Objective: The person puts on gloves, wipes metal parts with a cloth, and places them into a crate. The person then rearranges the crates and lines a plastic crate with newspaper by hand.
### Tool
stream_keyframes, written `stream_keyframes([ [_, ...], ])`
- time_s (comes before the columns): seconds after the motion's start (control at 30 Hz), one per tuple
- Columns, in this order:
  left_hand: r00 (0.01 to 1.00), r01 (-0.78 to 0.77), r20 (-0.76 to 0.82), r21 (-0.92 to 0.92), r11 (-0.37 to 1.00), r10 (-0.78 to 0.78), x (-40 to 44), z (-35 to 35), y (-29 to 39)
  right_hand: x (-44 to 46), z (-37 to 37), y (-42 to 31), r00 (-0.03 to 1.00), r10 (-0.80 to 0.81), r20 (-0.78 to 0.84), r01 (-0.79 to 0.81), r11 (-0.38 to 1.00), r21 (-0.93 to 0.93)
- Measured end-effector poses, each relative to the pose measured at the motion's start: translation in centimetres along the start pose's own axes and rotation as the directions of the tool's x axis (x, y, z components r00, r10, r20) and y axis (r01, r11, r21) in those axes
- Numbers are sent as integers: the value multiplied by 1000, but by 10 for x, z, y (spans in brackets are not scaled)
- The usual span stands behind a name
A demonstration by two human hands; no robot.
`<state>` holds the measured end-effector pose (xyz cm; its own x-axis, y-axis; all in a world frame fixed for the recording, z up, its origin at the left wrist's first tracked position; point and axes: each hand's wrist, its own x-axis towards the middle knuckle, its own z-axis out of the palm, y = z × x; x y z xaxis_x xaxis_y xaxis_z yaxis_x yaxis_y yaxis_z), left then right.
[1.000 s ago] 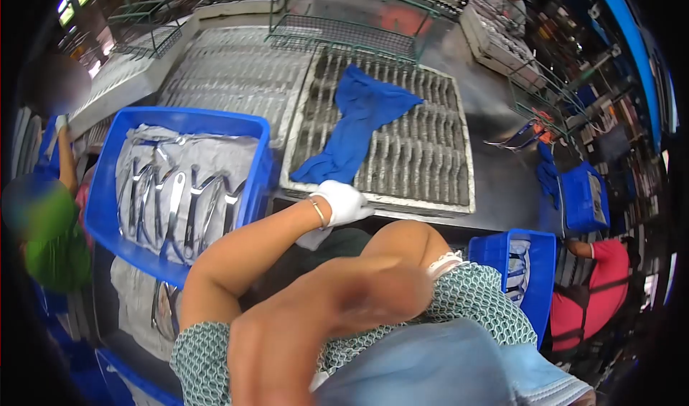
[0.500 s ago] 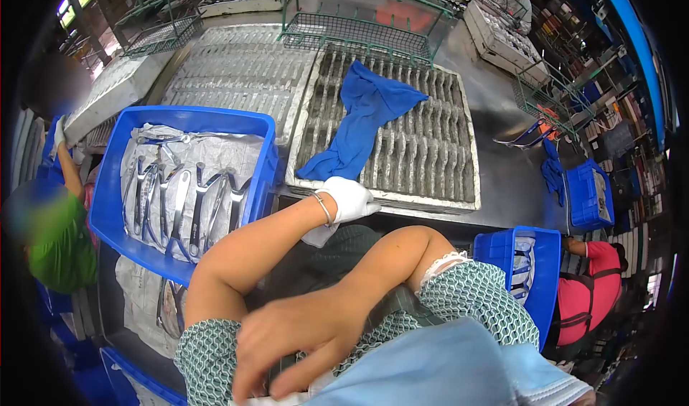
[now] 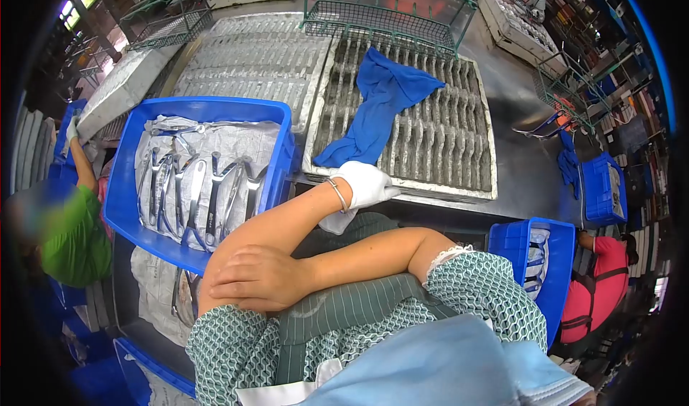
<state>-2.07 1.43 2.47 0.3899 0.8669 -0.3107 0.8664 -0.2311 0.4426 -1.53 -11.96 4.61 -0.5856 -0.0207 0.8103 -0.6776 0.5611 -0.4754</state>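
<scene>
My left hand (image 3: 367,185), in a white glove, is at the front edge of a pale slotted tray (image 3: 470,190), its fingers curled. A piece of white cloth (image 3: 336,221) hangs below its wrist; whether the fingers hold it is hidden. My bare right hand (image 3: 255,278) crosses my body and lies over my left arm (image 3: 276,226) near the elbow, fingers closed round it. A crumpled blue cloth (image 3: 375,108) is spread on the slotted tray. Left of it, a blue bin (image 3: 286,144) contains several shiny curved metal parts (image 3: 214,198) on white sheeting.
A second slotted tray (image 3: 247,61) lies to the left, with a green wire rack (image 3: 387,24) behind. At right are a smaller blue bin (image 3: 562,252) and a person in red (image 3: 599,280). Another person in green (image 3: 75,241) is at left, a gloved hand by a tilted tray.
My right hand has moved up from in front of my chest onto my left arm. My left hand stays at the tray's edge. The whole view has shifted slightly.
</scene>
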Motion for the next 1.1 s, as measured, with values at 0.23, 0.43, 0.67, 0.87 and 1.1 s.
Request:
stream_keyframes([
  [0.23,998,-55,-9,-11,998,55,-5,-6,8,-3,4,5,996,-53,-67,49,997,-55],
  [0.43,997,-77,19,-25,997,78,-9,-15,13,-3,0,8,998,-50,-39,47,996,-70],
  [0.67,995,-74,-78,-88,993,67,-11,-19,6,-7,-6,10,995,-90,-41,89,996,-33],
  [0.87,999,-26,33,-17,1000,27,-9,-21,10,-10,-11,11,994,-98,-52,97,995,-23],
  [1.1,997,8,71,-52,999,-4,-8,-20,11,-13,-9,11,992,-104,-72,104,995,-4],
])
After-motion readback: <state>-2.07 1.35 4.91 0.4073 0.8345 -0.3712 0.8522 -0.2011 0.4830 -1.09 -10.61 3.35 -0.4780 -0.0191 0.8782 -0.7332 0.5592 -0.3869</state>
